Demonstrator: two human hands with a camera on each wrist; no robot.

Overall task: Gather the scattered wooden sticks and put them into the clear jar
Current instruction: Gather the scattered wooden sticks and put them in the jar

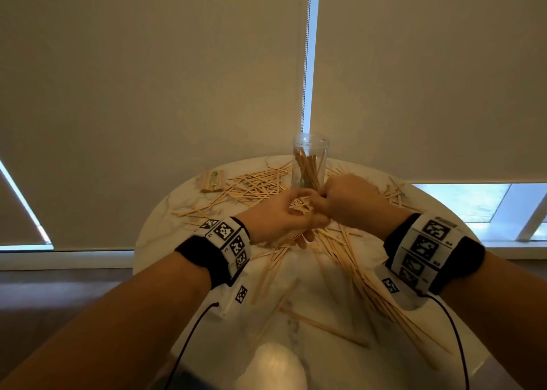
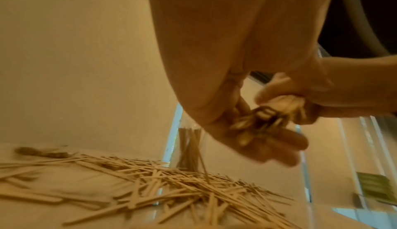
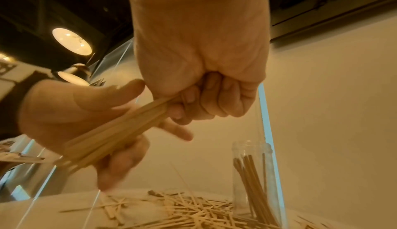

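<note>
Both hands, left hand [image 1: 281, 212] and right hand [image 1: 349, 200], clench our bundle of sticks [image 3: 111, 130]; the clear jar [image 1: 309, 161] stands upright just beyond, nearer our right.

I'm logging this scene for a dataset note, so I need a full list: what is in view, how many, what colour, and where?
clear jar: one, see-through, upright at the far side of the table, open top, some sticks standing inside
loose sticks: many, too many to count, pale wood, scattered over the tabletop
bundle of sticks: one handful, pale wood, held between both hands above the table
packet of sticks: one, tan with a green mark, far left of the table
table: one, round, white marbled
blinds: two, beige, behind the table
wristbands: two, black with black-and-white markers, one on each wrist
left hand: holds the bundle
right hand: grips the bundle's end
</note>
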